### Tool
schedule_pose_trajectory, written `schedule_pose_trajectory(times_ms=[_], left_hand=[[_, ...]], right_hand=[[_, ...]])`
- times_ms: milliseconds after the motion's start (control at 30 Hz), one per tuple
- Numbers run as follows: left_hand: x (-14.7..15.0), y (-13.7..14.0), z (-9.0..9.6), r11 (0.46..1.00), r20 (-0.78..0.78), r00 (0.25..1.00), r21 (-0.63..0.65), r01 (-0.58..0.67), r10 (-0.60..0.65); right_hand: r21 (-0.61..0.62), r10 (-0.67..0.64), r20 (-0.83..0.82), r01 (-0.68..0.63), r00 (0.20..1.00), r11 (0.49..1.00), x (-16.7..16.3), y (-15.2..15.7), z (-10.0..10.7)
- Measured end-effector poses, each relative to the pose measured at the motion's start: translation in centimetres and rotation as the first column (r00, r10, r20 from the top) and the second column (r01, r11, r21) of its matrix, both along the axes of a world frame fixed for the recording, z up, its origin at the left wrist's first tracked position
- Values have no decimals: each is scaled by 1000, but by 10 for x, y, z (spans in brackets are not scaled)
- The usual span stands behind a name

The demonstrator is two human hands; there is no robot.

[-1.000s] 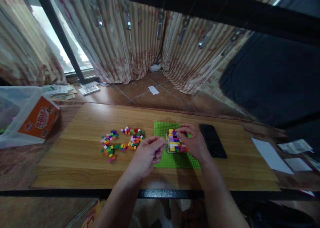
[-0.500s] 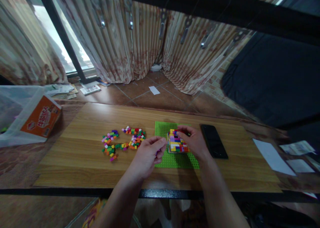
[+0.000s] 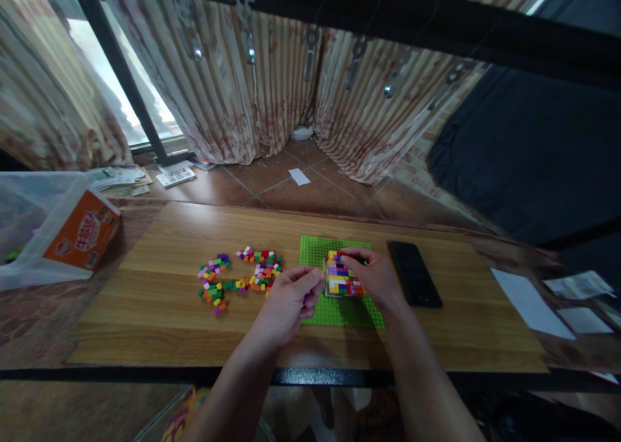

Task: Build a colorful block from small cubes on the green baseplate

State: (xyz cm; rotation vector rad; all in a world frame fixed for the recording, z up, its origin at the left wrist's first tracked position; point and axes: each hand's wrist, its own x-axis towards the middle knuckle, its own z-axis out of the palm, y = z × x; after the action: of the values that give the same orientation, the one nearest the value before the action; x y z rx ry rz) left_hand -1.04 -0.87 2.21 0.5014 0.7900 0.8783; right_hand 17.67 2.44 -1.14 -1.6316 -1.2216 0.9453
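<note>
Green studded plastic baseplate (image 3: 356,314): flat on the wood-grain tabletop (image 3: 145,299), right of middle; near edge set back from the black table edge (image 3: 330,376) by a band of wood; studs visible along left, far and near margins, right margin largely hidden by the right hand (image 3: 376,277).
Multicoloured rectangular brick block (image 3: 341,281): on the baseplate, inside its left and near margins; low, topped in yellow, purple, red, white and blue; far-right part under the right hand.
Right hand: on the far-right part of the block, thumb and index finger drawn near each other, remaining fingers loosely bent; half-spread; any piece between the tips too hidden to judge.
Left hand (image 3: 288,303): just left of the block, fingers curled in, thumb tip brought to index finger; nearly closed round a small purple plastic piece (image 3: 307,294), mostly hidden; only a narrow gap to the block.
Loose multicoloured plastic bricks (image 3: 264,272): left of the baseplate in a winding scatter; right fringe partly behind the left hand in this view; strip of wood between scatter and baseplate.
Black rectangular phone (image 3: 414,274): close to the right hand's outer side, slightly askew; tight sideways room there.
Translucent plastic box with orange label (image 3: 53,270): past the tabletop's left edge, well apart from both hands.
White paper sheet (image 3: 531,303): just past the right edge.
</note>
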Motion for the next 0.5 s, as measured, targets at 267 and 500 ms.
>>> schedule_pose_trajectory(times_ms=[267,500], left_hand=[[-1,2,3,999,16,999,-30,-45,46],[-1,1,2,1000,-2,1000,4,-23,23]], right_hand=[[399,83,274,-192,958,897,-12,-23,38],[370,307,365,-439,879,819,-34,-31,42]])
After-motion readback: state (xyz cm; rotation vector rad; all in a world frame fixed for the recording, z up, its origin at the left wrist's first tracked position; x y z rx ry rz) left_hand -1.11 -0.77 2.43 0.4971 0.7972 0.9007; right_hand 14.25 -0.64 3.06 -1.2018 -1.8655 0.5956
